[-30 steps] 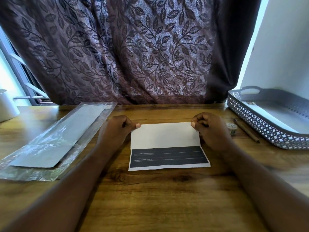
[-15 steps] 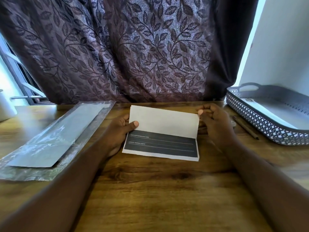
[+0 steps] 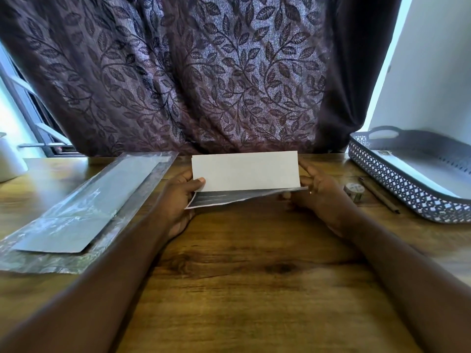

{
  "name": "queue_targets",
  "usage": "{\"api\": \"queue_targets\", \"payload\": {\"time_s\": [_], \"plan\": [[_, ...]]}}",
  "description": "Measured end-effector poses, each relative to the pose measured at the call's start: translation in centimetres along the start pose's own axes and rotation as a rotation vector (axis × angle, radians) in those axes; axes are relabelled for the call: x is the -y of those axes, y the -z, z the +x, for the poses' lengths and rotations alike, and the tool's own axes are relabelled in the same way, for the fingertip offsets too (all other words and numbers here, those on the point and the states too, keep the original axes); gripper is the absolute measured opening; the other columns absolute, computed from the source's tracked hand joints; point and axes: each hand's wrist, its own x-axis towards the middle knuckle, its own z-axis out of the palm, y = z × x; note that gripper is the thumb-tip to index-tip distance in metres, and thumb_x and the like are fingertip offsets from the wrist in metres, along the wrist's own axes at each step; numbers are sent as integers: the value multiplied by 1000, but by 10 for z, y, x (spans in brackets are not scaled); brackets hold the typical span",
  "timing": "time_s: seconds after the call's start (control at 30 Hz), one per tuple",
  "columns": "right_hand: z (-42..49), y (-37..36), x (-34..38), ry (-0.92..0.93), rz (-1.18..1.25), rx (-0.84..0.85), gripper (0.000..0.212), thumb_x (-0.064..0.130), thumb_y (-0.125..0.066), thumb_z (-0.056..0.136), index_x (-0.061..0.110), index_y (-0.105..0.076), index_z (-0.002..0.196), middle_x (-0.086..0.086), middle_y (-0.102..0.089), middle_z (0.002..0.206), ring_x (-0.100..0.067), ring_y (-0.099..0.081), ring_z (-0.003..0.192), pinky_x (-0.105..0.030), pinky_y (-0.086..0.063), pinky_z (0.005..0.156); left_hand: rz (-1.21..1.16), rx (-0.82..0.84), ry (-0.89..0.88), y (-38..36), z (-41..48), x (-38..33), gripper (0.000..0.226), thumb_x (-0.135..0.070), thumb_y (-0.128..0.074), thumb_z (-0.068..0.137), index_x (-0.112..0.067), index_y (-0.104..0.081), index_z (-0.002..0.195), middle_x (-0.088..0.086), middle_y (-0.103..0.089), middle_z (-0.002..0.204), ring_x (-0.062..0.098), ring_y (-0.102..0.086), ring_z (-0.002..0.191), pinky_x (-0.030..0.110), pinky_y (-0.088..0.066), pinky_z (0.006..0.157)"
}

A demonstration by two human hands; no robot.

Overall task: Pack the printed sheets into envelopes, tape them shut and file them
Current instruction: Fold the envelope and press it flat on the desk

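Holding folded sheet (image 3: 244,171) just above worktop (image 3: 254,263), mid-back: L hand (image 3: 178,200) fingers (image 3: 200,181) pinch its left edge, R hand (image 3: 323,194) fingers (image 3: 309,171) grip right edge. Envelopes (image 3: 84,205) in plastic lie at left, tray (image 3: 407,197) at right.

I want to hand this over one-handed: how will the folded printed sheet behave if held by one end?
Probably floppy: the dark lower flap of the folded sheet sags and curves though the left hand and right hand each hold an end. Likely very light, since a thumb pinch carries it. The fold may spring open, as the flap gapes.
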Motion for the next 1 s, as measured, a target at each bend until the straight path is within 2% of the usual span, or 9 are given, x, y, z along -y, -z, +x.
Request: {"api": "queue_targets", "payload": {"time_s": [0.07, 0.13, 0.33, 0.43, 0.5, 0.7, 0.8, 0.9, 1.0], "plan": [[0, 0, 0, -13, 75, -35, 64, 20, -80, 74, 40, -52, 128, -7, -75, 115, -25, -76, 97, -46, -62, 80, -80, 14, 12, -1, -1, -1, 30, -3, -42, 102, -8, -63, 122, 14, -73, 115, 29, -73, 99, 41, -62, 72], [1, -1, -3, -5, 99, -64, 57, 18, -76, 82, 21, -53, 135, -12, -76, 111, -33, -76, 92, -53, -59, 83, -147, 7, 18, -2, -3, -2, 30, -6, -41, 102, -6, -63, 121, 20, -71, 117, 33, -73, 98, 41, -62, 71], [2, 1, -2, -49, 93, -130, 37, 8, -61, 99, 12, -55, 135, -11, -78, 104, -32, -77, 85, -47, -62, 79, -79, 75, -20, -11, -9, -3, 52, -56, -38, 99, -17, -60, 127, 8, -72, 121, 27, -71, 109, 47, -60, 86], [2, 0, -2, -60, 86, -128, 36, 9, -60, 99, 11, -55, 135, -10, -77, 109, -32, -77, 85, -48, -61, 81, 57, 52, -55, -15, -10, 0, 23, -23, -55, 100, -15, -62, 120, 8, -72, 122, 23, -72, 106, 44, -61, 84], [2, 0, -1, -58, 108, -136, 33, 10, -60, 99, 10, -57, 132, -10, -77, 107, -32, -77, 85, -48, -61, 82, 127, 60, -63, -14, -10, 2, 27, -11, -58, 98, -14, -60, 125, 8, -72, 120, 26, -73, 103, 39, -63, 80], [2, -7, 6, -104, 469, -216, 24, 14, -59, 100, 3, -60, 121, -19, -77, 104, -28, -77, 86, -43, -64, 82, 156, 83, -134, -23, -16, 0, 21, -10, -59, 98, -20, -60, 116, 6, -77, 103, 27, -76, 85, 26, -62, 65], [-3, -20, 13, -66, 639, -131, 32, 20, -58, 99, 5, -60, 127, -19, -74, 116, -34, -73, 104, -47, -58, 94, 92, 67, -155, -33, -19, 1, 21, -9, -58, 98, -19, -60, 116, 8, -77, 102, 24, -76, 82, 24, -61, 64], [-8, -44, 17, -45, 644, 3, 42, 23, -60, 94, 9, -57, 133, -15, -70, 127, -33, -66, 120, -49, -53, 102, 30, 96, -172, -45, -25, 5, 26, -9, -58, 98, -16, -59, 123, 9, -76, 106, 22, -75, 81, 24, -61, 65], [-11, -65, 12, -131, 519, 121, 47, 34, -63, 92, 16, -58, 135, -8, -71, 127, -25, -65, 122, -50, -49, 108, 14, 158, -196, -59, -32, 11, 33, -11, -60, 96, -15, -58, 129, 7, -75, 113, 24, -75, 93, 27, -62, 68]]}}
